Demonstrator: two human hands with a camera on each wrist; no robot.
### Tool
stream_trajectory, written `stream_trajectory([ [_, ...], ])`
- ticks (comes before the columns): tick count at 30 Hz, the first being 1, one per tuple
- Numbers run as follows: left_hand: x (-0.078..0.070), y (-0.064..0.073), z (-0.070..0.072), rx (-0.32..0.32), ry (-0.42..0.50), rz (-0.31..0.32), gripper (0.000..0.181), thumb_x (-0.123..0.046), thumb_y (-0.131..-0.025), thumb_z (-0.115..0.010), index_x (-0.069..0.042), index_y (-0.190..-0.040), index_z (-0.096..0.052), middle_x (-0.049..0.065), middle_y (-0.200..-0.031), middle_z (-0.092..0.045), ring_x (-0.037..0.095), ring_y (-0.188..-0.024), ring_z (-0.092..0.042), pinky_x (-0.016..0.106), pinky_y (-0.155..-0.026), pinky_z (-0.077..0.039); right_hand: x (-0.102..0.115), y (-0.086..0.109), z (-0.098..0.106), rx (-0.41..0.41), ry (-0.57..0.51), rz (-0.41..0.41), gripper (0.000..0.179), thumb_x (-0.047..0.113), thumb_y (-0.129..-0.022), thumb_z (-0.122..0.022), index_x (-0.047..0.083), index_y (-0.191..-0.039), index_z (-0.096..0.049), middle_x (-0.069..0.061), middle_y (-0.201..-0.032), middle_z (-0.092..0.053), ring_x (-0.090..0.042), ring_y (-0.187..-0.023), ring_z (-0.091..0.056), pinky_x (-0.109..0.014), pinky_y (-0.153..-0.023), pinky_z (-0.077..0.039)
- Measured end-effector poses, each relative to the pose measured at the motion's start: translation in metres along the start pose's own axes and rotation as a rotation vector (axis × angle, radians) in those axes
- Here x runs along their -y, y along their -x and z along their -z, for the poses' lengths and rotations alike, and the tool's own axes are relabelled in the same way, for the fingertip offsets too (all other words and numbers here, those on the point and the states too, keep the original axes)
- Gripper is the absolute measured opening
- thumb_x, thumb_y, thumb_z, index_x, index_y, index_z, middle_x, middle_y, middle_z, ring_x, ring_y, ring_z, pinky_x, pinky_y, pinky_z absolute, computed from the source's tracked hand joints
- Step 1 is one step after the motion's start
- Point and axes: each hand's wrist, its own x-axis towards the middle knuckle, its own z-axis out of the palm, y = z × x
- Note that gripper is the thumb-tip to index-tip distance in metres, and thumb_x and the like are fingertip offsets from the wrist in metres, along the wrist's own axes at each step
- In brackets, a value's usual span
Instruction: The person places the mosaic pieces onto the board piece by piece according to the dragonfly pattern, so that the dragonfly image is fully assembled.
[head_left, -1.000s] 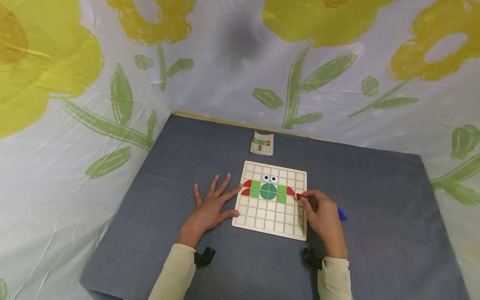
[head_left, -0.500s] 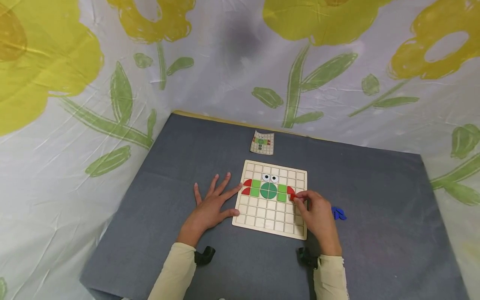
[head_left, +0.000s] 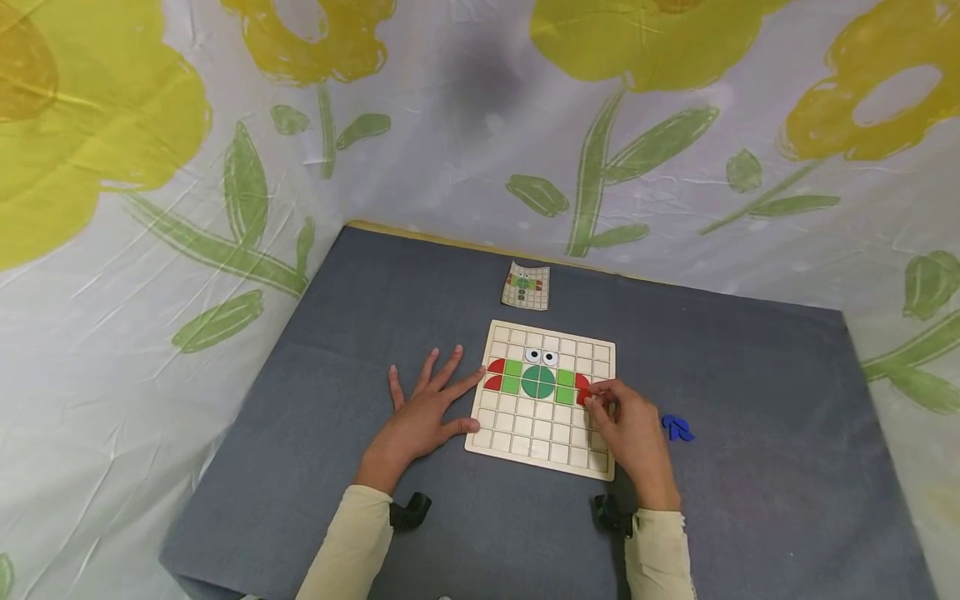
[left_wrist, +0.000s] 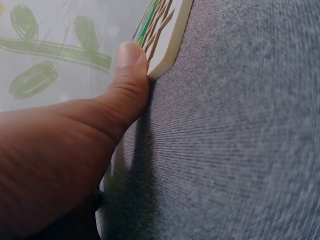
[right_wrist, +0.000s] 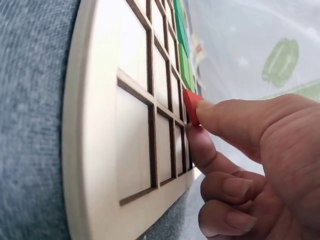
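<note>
A wooden grid board [head_left: 527, 444] lies on the table, bearing two eye tiles [head_left: 541, 357], a dark green circle [head_left: 537, 382] made of quarter pieces, light green squares [head_left: 566, 387] and red quarter-circle pieces [head_left: 494, 375] at the left. My right hand [head_left: 632, 429] pinches a red piece [right_wrist: 192, 106] between thumb and index finger, at the cell beside the light green square and below another red piece [head_left: 582, 381]. My left hand [head_left: 417, 424] lies with fingers spread on the table, its thumb [left_wrist: 131, 70] and index fingertip at the board's left edge.
A small pattern card [head_left: 526, 286] with a similar figure and curled edges lies behind the board. Several blue pieces [head_left: 677, 428] sit to the right of the right hand. The grey table [head_left: 780, 467] meets a flower-printed curtain [head_left: 480, 167] at the back.
My right hand has moved left over the board with the red piece, bringing it down to the cell beside the light green square. The left hand has stayed in place.
</note>
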Motion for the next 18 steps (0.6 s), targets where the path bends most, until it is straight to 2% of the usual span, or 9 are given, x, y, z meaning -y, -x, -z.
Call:
stream_trajectory([
  [6,0.0003,-0.0006,-0.0004,0.004,-0.002,-0.002,0.088,-0.059,-0.087,-0.075,-0.04,-0.165,-0.038,0.0,-0.179,-0.009,0.037,-0.164,0.003,0.082,-0.112,0.019,0.0023,-0.0005,-0.0006,0.013,0.001,0.009,0.014,0.017,-0.098,-0.079,0.011,-0.111,-0.078,-0.002,-0.089,-0.07,-0.015,-0.065,-0.052,-0.027,-0.055,-0.042],
  [18,-0.0006,-0.0001,0.0011,0.01,-0.003,0.001,0.089,-0.06,-0.088,-0.074,-0.04,-0.165,-0.035,-0.001,-0.179,-0.009,0.036,-0.164,0.003,0.081,-0.112,0.02,0.0041,0.0027,-0.0012,0.006,0.026,0.005,0.014,0.019,-0.098,-0.079,0.01,-0.109,-0.079,-0.004,-0.09,-0.067,-0.017,-0.067,-0.05,-0.028,-0.055,-0.04],
])
